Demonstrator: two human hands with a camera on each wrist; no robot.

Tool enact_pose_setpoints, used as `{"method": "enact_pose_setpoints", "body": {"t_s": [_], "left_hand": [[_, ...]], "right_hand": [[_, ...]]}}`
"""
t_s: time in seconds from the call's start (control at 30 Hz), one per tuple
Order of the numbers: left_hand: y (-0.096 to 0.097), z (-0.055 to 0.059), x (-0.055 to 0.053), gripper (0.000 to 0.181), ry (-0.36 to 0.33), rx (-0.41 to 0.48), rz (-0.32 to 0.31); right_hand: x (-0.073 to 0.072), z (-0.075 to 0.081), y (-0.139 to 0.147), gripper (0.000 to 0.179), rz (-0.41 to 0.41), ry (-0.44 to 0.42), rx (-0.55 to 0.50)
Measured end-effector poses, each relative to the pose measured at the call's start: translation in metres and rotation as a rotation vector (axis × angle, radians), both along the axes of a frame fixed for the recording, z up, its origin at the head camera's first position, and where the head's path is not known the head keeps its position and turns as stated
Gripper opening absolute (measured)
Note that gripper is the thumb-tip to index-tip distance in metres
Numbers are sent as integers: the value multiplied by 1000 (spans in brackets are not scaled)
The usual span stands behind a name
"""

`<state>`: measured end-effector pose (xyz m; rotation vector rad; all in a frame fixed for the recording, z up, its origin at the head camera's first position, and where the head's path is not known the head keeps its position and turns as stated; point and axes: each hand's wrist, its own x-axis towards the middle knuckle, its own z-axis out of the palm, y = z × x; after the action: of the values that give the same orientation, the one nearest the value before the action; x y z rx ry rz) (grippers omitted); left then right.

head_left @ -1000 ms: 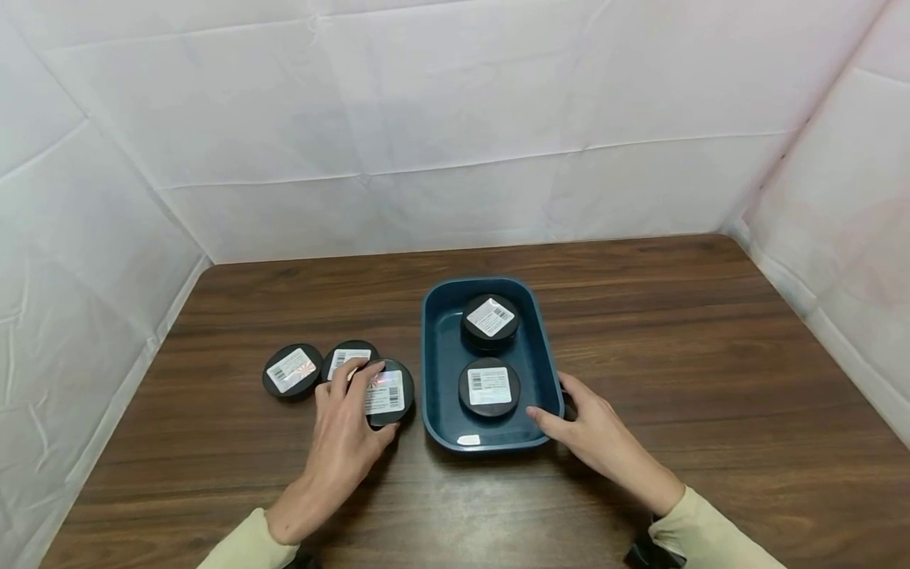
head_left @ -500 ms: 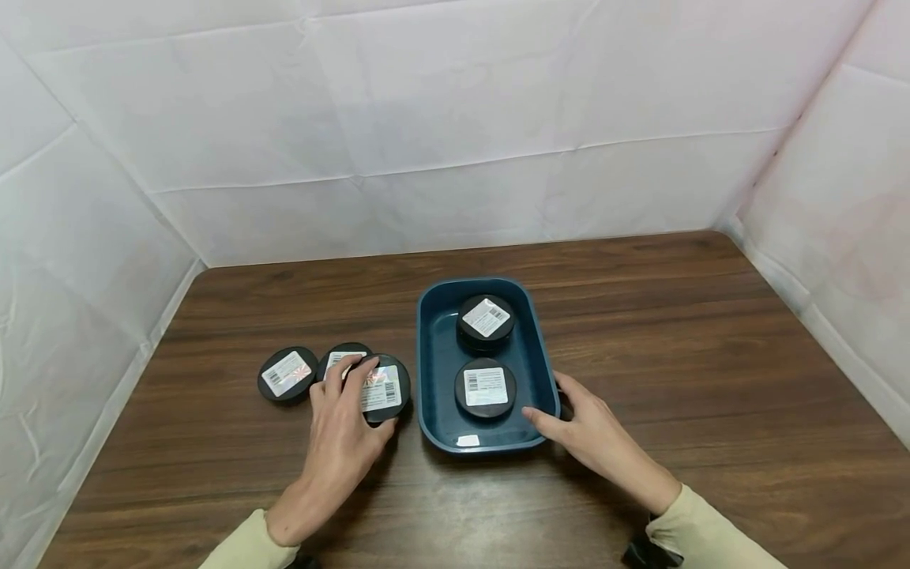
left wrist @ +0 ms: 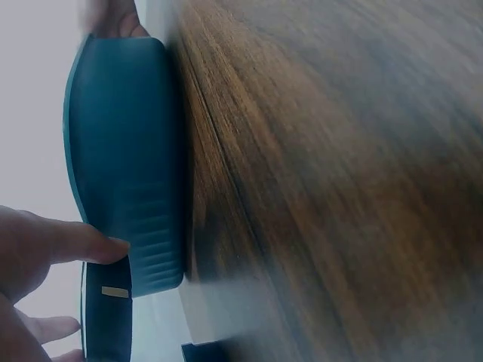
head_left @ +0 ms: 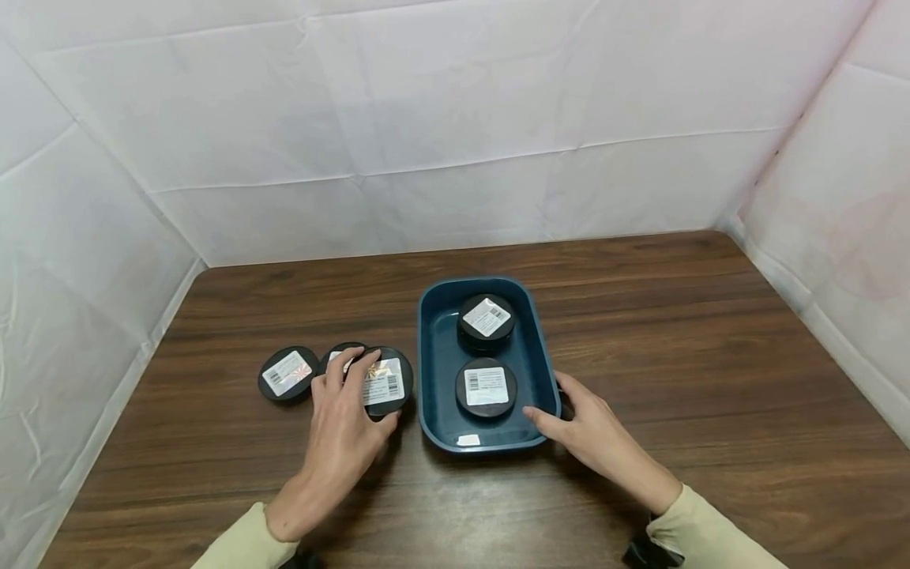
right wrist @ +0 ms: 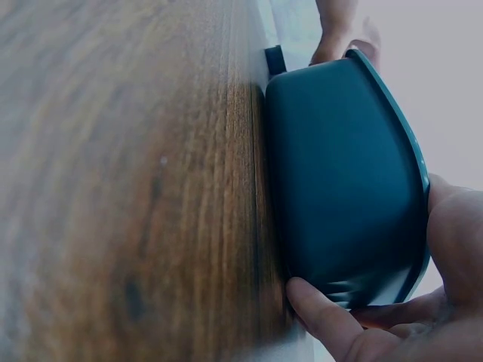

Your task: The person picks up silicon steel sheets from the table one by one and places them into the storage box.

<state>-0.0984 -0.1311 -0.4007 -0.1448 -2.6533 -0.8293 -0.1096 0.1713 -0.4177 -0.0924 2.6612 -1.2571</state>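
My left hand (head_left: 344, 431) pinches a flat, round black container (head_left: 386, 386) with a white barcode label, thumb on its near edge and fingertips at its far left. In the left wrist view this black container (left wrist: 106, 317) is held edge-on, up off the tabletop beside the tray. Behind the fingers, a second round container (head_left: 334, 357) is partly hidden; a third (head_left: 286, 374) lies to its left. My right hand (head_left: 590, 423) grips the right side of a dark blue tray (head_left: 441, 431), thumb over the rim. In the right wrist view, a finger (right wrist: 321, 309) rests low against the tray's wall.
Inside the tray, a stack of round black containers (head_left: 486, 322) stands at the back and a single labelled one (head_left: 486, 389) lies nearer the front. The brown wooden table (head_left: 682, 340) extends to both sides, with white sheeting (head_left: 455, 142) behind and beside it.
The container in my left hand has risen slightly and shifted a little away from me, covering more of the one behind it. My right hand stays on the tray.
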Motion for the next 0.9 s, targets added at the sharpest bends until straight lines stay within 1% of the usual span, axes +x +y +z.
{"method": "enact_pose_setpoints", "body": {"t_s": [0.17, 0.23, 0.43, 0.7, 0.8, 0.9], "left_hand": [[1, 1, 0, 81, -11, 3, 8], [2, 2, -1, 83, -4, 7, 10], [7, 6, 1, 86, 55, 11, 10], [10, 7, 3, 87, 117, -11, 5], [10, 12, 2, 86, 104, -18, 10], [9, 17, 1, 85, 72, -16, 10]], "right_hand": [[0, 1, 0, 71, 0, -6, 5], [0, 2, 1, 72, 0, -9, 7], [0, 3, 2, 72, -1, -15, 10], [0, 2, 0, 70, -9, -6, 14], [0, 2, 0, 70, -10, -4, 13], [1, 2, 0, 70, -10, -3, 10]]}}
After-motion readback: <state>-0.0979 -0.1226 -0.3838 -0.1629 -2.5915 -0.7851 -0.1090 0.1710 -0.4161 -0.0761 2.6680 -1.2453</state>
